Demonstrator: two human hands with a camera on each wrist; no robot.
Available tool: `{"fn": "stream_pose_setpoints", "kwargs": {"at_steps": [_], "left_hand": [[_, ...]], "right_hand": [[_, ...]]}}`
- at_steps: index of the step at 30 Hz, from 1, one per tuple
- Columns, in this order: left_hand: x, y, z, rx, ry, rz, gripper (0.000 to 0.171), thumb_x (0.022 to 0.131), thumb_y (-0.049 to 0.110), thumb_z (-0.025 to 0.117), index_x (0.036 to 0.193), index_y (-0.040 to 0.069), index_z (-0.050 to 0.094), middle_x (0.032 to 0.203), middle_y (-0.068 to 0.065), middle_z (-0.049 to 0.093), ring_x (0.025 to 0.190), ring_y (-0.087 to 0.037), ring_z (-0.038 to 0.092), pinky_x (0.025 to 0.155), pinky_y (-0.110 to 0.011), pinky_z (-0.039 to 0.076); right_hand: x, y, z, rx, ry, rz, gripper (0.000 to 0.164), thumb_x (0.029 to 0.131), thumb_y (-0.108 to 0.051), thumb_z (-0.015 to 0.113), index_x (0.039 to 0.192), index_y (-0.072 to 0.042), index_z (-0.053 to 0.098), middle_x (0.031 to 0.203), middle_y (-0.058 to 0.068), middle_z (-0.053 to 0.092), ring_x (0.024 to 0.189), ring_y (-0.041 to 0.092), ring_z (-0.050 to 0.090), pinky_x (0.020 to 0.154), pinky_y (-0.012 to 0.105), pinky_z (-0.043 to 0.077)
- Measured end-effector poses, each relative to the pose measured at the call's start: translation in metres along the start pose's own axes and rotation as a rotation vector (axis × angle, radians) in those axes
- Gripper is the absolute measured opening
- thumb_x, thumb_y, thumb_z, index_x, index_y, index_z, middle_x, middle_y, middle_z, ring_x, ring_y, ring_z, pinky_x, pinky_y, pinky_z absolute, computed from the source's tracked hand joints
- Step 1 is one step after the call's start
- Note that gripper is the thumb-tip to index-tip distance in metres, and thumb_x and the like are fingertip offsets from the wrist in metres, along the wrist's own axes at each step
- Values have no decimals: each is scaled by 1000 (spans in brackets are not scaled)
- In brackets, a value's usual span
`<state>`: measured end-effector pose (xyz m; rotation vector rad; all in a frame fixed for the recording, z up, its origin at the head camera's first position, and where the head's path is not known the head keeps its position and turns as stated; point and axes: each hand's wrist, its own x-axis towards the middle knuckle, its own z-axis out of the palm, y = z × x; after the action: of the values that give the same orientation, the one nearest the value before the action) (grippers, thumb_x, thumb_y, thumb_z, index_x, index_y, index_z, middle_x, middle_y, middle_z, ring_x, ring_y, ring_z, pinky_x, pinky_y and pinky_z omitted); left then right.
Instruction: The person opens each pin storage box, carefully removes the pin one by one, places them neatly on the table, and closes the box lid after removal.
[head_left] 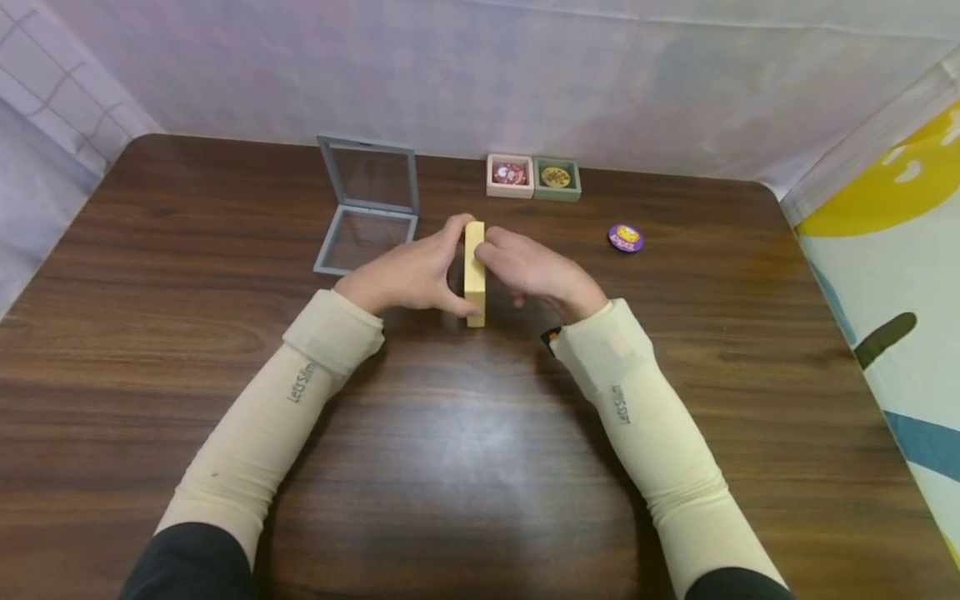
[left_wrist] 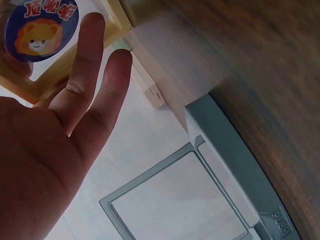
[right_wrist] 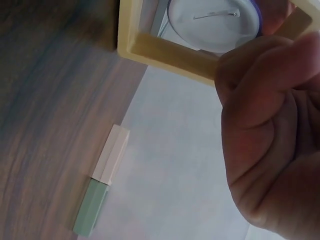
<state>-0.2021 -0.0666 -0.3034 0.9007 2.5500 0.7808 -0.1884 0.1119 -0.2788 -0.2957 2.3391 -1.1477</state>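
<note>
Upright over the table, edge-on in the head view, is a yellow clear-windowed display frame (head_left: 475, 267). My left hand (head_left: 416, 271) grips it, thumb at the near end and fingers at the far end. A purple-rimmed round pin badge (left_wrist: 41, 35) with a cartoon lion sits within the frame in the left wrist view. In the right wrist view the badge's white back (right_wrist: 212, 30) and its pin show. Curled fingers of my right hand (head_left: 536, 271) hold the frame's right side; their exact contact is partly hidden.
A grey display frame (head_left: 369, 208) stands unfolded at the back left of the table. Pink (head_left: 510, 192) and green (head_left: 558, 195) framed cases stand side by side along the back edge. Another purple badge (head_left: 626, 238) lies to the right. Fabric curtains (head_left: 637, 83) hang behind.
</note>
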Motion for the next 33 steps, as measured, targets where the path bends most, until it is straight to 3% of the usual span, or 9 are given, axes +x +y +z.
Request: {"fn": "stream_pose_setpoints", "kwargs": {"at_steps": [6, 14, 24, 33], "left_hand": [[-1, 1, 0, 14, -4, -1, 106, 72, 44, 78, 145, 12, 8, 131, -12, 47, 98, -25, 58, 82, -43, 50], [0, 0, -1, 47, 18, -4, 107, 69, 44, 80, 144, 10, 11, 134, -15, 47, 101, -26, 58, 86, -46, 51], [1, 1, 0, 63, 11, -22, 108, 70, 47, 78, 145, 12, 10, 138, -14, 44, 97, -26, 58, 82, -45, 51], [0, 2, 0, 67, 15, -34, 109, 70, 47, 78, 145, 10, 9, 138, -15, 44, 99, -28, 59, 85, -46, 51]], "right_hand": [[4, 2, -1, 17, 6, 1, 16, 94, -17, 37, 92, -7, 49, 61, 0, 39, 43, 11, 34, 43, 25, 38], [11, 3, 3, 167, -4, 36, 13, 93, -15, 36, 85, -8, 44, 58, 0, 38, 40, 12, 35, 39, 24, 41], [14, 10, 0, 300, -30, 50, 8, 90, -13, 40, 84, -10, 45, 58, 0, 37, 43, 12, 32, 41, 23, 36], [16, 11, 1, 326, 3, 38, 13, 90, -12, 40, 86, -7, 51, 55, 1, 45, 41, 10, 38, 40, 22, 40]]}}
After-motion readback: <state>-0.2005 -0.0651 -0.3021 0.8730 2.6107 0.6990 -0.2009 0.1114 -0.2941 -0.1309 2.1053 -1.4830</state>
